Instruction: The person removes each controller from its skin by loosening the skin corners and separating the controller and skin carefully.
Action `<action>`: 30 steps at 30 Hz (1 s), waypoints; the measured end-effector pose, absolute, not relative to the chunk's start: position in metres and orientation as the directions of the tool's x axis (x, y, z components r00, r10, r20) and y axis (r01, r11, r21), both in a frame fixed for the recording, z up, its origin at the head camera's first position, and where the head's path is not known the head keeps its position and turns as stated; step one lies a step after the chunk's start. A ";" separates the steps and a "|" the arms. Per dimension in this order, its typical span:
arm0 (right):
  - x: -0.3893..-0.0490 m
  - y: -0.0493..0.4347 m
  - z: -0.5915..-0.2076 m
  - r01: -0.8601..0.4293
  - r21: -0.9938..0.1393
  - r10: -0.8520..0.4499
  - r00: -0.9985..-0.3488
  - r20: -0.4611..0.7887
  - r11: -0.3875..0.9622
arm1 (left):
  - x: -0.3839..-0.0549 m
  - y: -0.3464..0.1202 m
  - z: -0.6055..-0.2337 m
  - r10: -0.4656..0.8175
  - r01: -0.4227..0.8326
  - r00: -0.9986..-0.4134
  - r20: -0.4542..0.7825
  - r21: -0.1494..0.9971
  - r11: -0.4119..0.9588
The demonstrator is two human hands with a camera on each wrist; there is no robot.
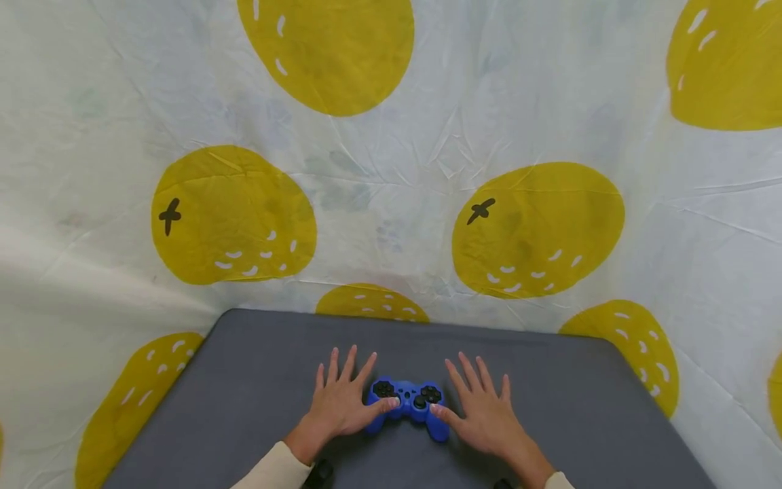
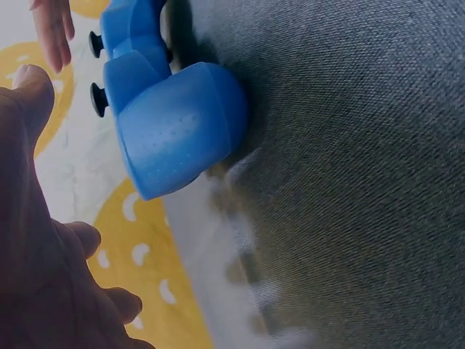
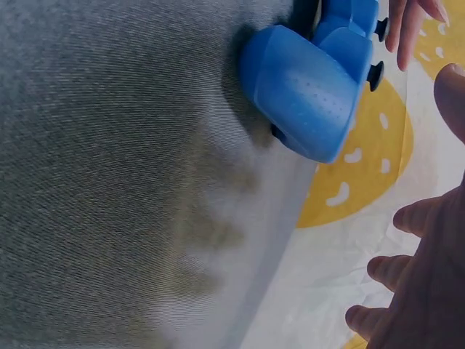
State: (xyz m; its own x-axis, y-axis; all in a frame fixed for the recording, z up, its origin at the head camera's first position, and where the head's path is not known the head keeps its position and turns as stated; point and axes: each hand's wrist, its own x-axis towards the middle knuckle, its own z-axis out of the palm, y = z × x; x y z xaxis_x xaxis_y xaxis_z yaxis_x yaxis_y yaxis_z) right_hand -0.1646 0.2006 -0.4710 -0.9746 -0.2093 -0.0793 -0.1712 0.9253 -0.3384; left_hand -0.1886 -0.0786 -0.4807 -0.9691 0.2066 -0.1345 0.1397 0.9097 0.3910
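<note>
A blue game controller (image 1: 407,390) with black buttons and thumbsticks lies on the grey table, between the two hands. Its near grip (image 2: 178,131) fills the upper middle of the left wrist view, and the opposite grip (image 3: 305,91) shows in the right wrist view. My left hand (image 1: 343,402) is spread flat to the left of the controller, thumb reaching over its edge. On the other side, my right hand (image 1: 485,414) has straight, parted fingers and a thumb pointing at the controller. Both wrist views show the hands raised off the table, apart from the controller, holding nothing.
The dark grey table (image 1: 269,360) has rounded far corners. Behind and around it hangs a white cloth (image 1: 385,224) printed with large yellow fruit shapes. Dark wrist-worn devices sit under both wrists, at the bottom of the head view.
</note>
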 end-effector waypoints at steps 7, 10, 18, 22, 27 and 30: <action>-0.168 0.200 -0.481 -0.170 -0.346 -0.213 -0.973 -0.092 0.923 | -0.188 -0.079 -0.489 0.222 0.154 -0.966 -0.131 0.400 0.903; -0.168 0.200 -0.484 -0.166 -0.355 -0.214 -0.972 -0.100 0.920 | -0.188 -0.079 -0.491 0.230 0.160 -0.965 -0.127 0.410 0.898; -0.170 0.201 -0.489 -0.137 -0.377 -0.205 -0.968 -0.146 0.916 | -0.192 -0.079 -0.495 0.241 0.155 -0.956 -0.168 0.408 0.900; -0.171 0.201 -0.492 -0.121 -0.382 -0.199 -0.964 -0.174 0.916 | -0.192 -0.079 -0.495 0.255 0.156 -0.947 -0.194 0.415 0.896; -0.174 0.203 -0.495 -0.118 -0.388 -0.203 -0.961 -0.186 0.914 | -0.194 -0.080 -0.497 0.268 0.156 -0.942 -0.204 0.443 0.883; -0.175 0.203 -0.497 -0.119 -0.390 -0.208 -0.958 -0.195 0.913 | -0.196 -0.080 -0.498 0.278 0.155 -0.935 -0.222 0.452 0.879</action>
State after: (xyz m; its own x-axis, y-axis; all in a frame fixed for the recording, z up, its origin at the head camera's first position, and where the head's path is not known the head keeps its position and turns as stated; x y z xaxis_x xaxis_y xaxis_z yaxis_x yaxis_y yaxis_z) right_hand -0.1747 0.2031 -0.4965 -0.9584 -0.2084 -0.1949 -0.1194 0.9133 -0.3895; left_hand -0.1963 -0.0801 -0.4982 -0.9345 0.2785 -0.2216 0.1547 0.8786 0.4518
